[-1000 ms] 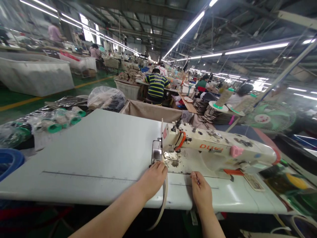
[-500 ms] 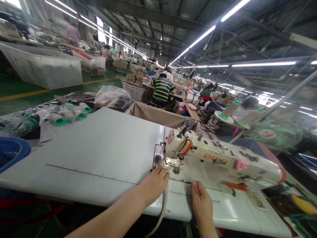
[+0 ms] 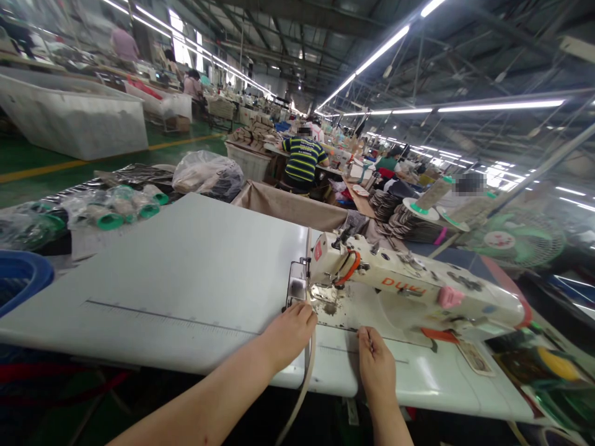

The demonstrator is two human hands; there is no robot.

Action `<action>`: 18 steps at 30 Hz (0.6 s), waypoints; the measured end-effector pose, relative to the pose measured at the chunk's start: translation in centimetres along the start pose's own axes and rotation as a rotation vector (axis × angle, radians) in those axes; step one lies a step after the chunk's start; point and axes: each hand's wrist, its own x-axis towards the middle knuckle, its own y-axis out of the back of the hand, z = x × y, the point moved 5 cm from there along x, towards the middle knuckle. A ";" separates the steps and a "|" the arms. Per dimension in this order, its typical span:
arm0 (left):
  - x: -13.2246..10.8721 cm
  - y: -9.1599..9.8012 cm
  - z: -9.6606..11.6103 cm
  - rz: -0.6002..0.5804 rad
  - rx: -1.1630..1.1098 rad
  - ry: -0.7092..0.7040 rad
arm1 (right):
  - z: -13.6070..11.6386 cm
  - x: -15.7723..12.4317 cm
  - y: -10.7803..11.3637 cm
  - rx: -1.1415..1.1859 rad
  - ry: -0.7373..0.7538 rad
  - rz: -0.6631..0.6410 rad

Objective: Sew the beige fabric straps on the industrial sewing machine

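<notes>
A white sewing machine stands on the white table. A pale strap runs from under the needle area, over the table's front edge and down. My left hand rests closed on the strap just in front of the needle plate. My right hand lies on the table to the right, fingers pinched on a small thin metal tool whose kind I cannot make out.
A blue basket sits at the left edge. Bagged green-capped spools and a plastic bag lie behind the table. Thread cones and a green fan stand at the right. A person in a striped shirt works ahead.
The view shifted slightly. Both hands stay at the same places by the needle and on the table.
</notes>
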 end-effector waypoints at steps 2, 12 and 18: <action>0.0 0.1 0.0 -0.007 -0.004 -0.001 | 0.0 0.0 0.0 -0.008 0.000 0.002; 0.0 0.1 0.1 -0.023 -0.003 0.016 | 0.3 -0.1 -0.1 0.004 0.007 -0.012; -0.1 0.2 0.1 -0.032 0.021 0.014 | 0.7 -0.1 -0.3 0.004 -0.006 -0.015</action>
